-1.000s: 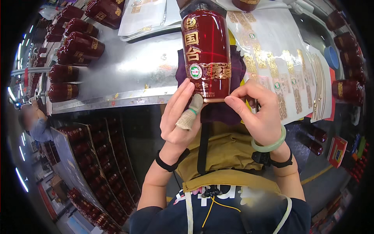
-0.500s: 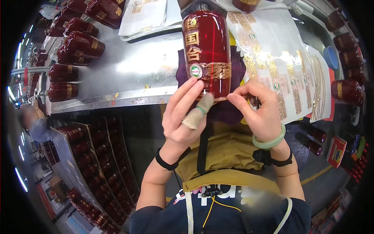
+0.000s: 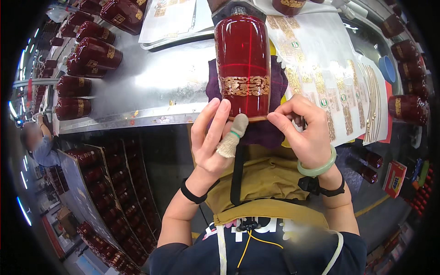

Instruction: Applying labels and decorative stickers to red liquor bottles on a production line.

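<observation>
A dark red glass bottle (image 3: 243,50) lies on a purple cloth (image 3: 278,82), its neck pointing away from me. An ornate gold band (image 3: 245,86) crosses its lower side. Along the base edge runs a thin gold strip (image 3: 252,118). My left hand (image 3: 213,142) is open at the base's left, two fingers stretched up beside the bottle. A beige cloth finger cot (image 3: 237,129) covers its thumb, which presses at the base edge. My right hand (image 3: 305,130) pinches thumb and forefinger at the base's right corner, where the strip ends; the grip itself is partly hidden.
White backing sheets (image 3: 316,50) with gold decals and several thin gold strips (image 3: 376,105) lie to the right. More red bottles (image 3: 94,57) stand at the left on the metal table (image 3: 151,78). A person (image 3: 43,142) is at far left. A blue cup (image 3: 387,68) stands at right.
The bottle has rolled about its length: the gold characters and round green-white label have turned out of sight. My left fingers have drawn back from its side; my right hand has barely moved.
</observation>
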The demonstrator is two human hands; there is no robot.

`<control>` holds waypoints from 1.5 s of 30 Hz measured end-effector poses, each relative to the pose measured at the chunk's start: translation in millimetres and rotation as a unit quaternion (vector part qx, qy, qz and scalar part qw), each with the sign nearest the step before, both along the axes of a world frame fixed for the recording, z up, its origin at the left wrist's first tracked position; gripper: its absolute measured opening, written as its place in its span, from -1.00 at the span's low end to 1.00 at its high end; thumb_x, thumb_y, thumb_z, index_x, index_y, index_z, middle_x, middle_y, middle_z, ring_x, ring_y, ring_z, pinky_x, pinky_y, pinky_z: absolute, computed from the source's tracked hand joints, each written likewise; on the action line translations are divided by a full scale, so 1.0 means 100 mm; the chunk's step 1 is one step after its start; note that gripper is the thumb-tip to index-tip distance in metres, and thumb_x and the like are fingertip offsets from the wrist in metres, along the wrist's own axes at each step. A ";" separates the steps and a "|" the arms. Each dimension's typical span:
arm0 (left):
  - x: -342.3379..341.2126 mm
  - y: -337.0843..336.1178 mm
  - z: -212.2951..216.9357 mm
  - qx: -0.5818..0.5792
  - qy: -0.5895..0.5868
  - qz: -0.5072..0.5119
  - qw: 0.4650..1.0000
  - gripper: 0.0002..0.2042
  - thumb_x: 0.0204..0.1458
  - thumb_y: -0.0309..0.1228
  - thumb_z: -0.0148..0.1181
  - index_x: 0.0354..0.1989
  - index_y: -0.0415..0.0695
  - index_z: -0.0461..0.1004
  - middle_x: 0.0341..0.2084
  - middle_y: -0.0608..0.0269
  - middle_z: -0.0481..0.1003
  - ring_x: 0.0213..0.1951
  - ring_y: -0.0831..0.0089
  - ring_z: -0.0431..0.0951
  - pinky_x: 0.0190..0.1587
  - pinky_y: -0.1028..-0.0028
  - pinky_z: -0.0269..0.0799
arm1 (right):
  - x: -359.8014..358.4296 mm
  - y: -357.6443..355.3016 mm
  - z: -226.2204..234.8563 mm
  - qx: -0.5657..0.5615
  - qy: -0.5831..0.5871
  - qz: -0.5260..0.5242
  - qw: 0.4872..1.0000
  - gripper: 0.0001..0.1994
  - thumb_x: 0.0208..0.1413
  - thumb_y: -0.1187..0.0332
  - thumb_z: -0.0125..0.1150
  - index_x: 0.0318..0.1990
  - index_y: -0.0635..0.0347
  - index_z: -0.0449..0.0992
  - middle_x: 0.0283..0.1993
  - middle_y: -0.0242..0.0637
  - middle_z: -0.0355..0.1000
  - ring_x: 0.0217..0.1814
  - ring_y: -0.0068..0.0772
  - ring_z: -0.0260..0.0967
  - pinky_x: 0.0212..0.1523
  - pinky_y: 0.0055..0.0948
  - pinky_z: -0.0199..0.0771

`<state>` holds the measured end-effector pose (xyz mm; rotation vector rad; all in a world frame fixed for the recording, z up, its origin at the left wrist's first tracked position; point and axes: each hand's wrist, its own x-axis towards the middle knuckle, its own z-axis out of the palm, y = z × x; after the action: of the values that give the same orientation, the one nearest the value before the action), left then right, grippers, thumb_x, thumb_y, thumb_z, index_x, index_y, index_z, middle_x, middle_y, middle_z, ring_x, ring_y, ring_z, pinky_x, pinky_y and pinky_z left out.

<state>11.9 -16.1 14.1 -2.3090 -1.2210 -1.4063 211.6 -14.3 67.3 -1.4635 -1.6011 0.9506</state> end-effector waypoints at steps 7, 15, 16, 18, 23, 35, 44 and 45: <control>0.01 0.08 0.03 -0.042 -0.045 -0.070 0.996 -0.79 -0.06 -0.67 0.41 -0.21 -0.29 0.63 -0.04 0.00 0.63 0.08 0.03 0.59 -0.01 0.24 0.66 | -0.01 0.01 -0.01 0.013 -0.004 0.005 1.000 -0.85 0.09 0.44 0.46 -0.39 0.33 0.61 -0.49 -0.24 0.44 -0.47 -0.40 0.36 -0.38 -0.40 0.33; -0.07 0.03 -0.05 -0.059 -0.102 -0.022 0.993 -0.82 -0.10 -0.75 0.44 -0.36 -0.40 0.55 -0.09 -0.05 0.65 -0.06 -0.02 0.69 -0.08 0.25 0.72 | -0.01 0.00 0.03 0.002 0.009 0.012 1.000 -0.86 0.09 0.45 0.46 -0.39 0.33 0.60 -0.48 -0.25 0.44 -0.47 -0.43 0.36 -0.39 -0.42 0.35; -0.08 0.03 -0.05 -0.058 -0.103 -0.022 0.993 -0.82 -0.10 -0.75 0.44 -0.36 -0.40 0.55 -0.09 -0.05 0.65 -0.06 -0.02 0.69 -0.08 0.25 0.72 | -0.01 0.00 0.03 0.003 0.009 0.013 1.000 -0.86 0.09 0.45 0.46 -0.39 0.33 0.60 -0.48 -0.25 0.44 -0.47 -0.43 0.36 -0.39 -0.42 0.35; -0.07 0.04 -0.05 -0.013 -0.041 -0.025 0.999 -0.83 -0.09 -0.72 0.44 -0.37 -0.38 0.54 -0.07 -0.05 0.64 -0.06 0.03 0.68 -0.07 0.28 0.71 | 0.00 0.01 0.03 0.006 0.006 0.007 1.000 -0.86 0.09 0.45 0.46 -0.39 0.32 0.61 -0.48 -0.26 0.44 -0.47 -0.43 0.36 -0.39 -0.42 0.34; 0.04 0.01 0.04 -0.026 -0.049 -0.039 0.998 -0.83 -0.09 -0.72 0.43 -0.32 -0.33 0.58 0.07 -0.02 0.58 0.12 0.00 0.55 -0.08 0.32 0.71 | 0.00 0.00 0.01 0.002 0.005 0.005 1.000 -0.86 0.08 0.46 0.46 -0.39 0.32 0.61 -0.48 -0.26 0.44 -0.46 -0.43 0.35 -0.39 -0.42 0.34; -0.03 0.05 -0.05 -0.053 -0.116 -0.019 0.992 -0.78 -0.06 -0.70 0.45 -0.20 -0.38 0.63 -0.10 0.03 0.65 -0.03 0.04 0.67 -0.07 0.30 0.73 | -0.02 0.01 0.01 0.014 0.010 0.011 1.000 -0.86 0.09 0.45 0.45 -0.39 0.31 0.60 -0.48 -0.27 0.44 -0.49 -0.44 0.30 -0.40 -0.40 0.30; 0.06 -0.03 0.05 -0.021 -0.016 -0.002 1.000 -0.66 -0.05 -0.72 0.40 -0.05 -0.48 0.58 0.01 -0.06 0.61 0.10 -0.01 0.58 0.10 0.21 0.59 | -0.01 0.02 -0.02 0.017 0.007 0.002 1.000 -0.86 0.08 0.45 0.46 -0.40 0.31 0.61 -0.49 -0.26 0.44 -0.49 -0.43 0.29 -0.40 -0.39 0.30; 0.09 -0.01 0.04 -0.012 0.003 0.000 1.000 -0.68 -0.02 -0.68 0.40 -0.05 -0.48 0.58 0.00 -0.04 0.61 0.14 0.00 0.55 0.14 0.21 0.55 | -0.01 0.03 -0.03 0.017 0.003 0.001 1.000 -0.86 0.08 0.45 0.46 -0.40 0.31 0.61 -0.49 -0.26 0.44 -0.50 -0.43 0.29 -0.40 -0.39 0.29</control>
<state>20.5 -17.5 18.2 -2.3259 -1.2429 -1.3923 210.7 -11.7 64.3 -1.4345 -1.6079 0.9229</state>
